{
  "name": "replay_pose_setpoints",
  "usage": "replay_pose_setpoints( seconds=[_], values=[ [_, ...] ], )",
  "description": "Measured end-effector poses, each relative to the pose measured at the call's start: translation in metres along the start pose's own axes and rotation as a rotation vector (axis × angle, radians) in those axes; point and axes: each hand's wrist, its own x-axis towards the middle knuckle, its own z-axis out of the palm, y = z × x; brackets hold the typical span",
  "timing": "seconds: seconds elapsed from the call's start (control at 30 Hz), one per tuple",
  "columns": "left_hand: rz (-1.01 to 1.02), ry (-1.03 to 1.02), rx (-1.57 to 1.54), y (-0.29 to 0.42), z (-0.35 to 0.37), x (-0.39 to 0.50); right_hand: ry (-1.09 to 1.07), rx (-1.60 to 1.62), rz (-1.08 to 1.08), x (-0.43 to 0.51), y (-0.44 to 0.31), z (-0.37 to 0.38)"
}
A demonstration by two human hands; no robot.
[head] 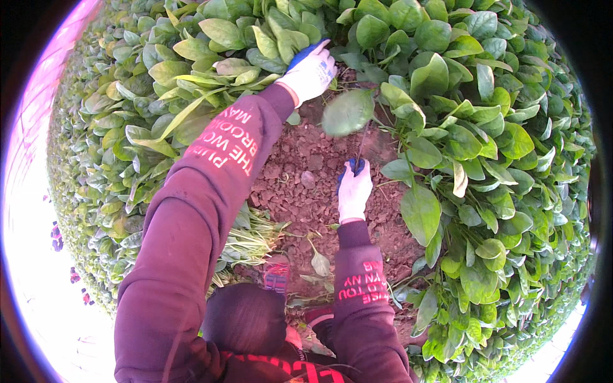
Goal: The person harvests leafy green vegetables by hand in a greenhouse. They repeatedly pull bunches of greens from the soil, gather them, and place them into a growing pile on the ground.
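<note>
Leafy green plants, which look like spinach (278, 40), stand in a dense bed at the top. My left hand (313, 69), in a white glove with a blue palm, reaches to their stems and presses against the leaves; its fingers are partly hidden, so its grip cannot be told. Lower right, over bare soil, my right hand (355, 184), gloved alike, is closed around a thin dark tool (365, 139) pointing up, its kind unclear. A blurred loose-looking leaf (348, 112) lies between the hands. Cut plants with pale stems (254, 242) lie in a pile below my left forearm.
Reddish crumbly soil (306, 163) lies between plant rows. More leafy plants (479, 191) crowd the right side, some leaning over the soil. My shoe (277, 275) and knee (246, 318) are at the bottom. Small distant figures, perhaps people, show at the far left.
</note>
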Motion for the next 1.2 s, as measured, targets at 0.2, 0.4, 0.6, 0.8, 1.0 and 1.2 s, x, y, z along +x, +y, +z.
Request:
replay_pose_setpoints(
  seconds=[0.2, 0.4, 0.6, 0.8, 1.0, 1.2],
  values=[
    [0.068, -0.167, 0.053, 0.0, 0.005, 0.0, 0.014, -0.105, 0.026, 0.003, 0.002, 0.021],
    [-0.034, 0.079, -0.564, -0.004, 0.036, -0.01, -0.039, -0.18, -0.112, 0.0, 0.003, 0.038],
    [-0.011, -0.098, -0.096, -0.013, 0.01, -0.042, -0.076, -0.104, 0.07, -0.012, 0.003, 0.022],
    [-0.008, -0.052, -0.087, -0.011, 0.008, -0.051, -0.162, 0.077, 0.016, -0.019, -0.029, 0.042],
    [-0.017, -0.063, -0.068, -0.01, 0.006, -0.059, -0.143, 0.118, 0.098, -0.036, -0.001, 0.036],
    [-0.011, -0.03, -0.121, -0.01, 0.003, -0.065, -0.127, -0.179, -0.028, -0.001, -0.005, 0.069]
  ],
)
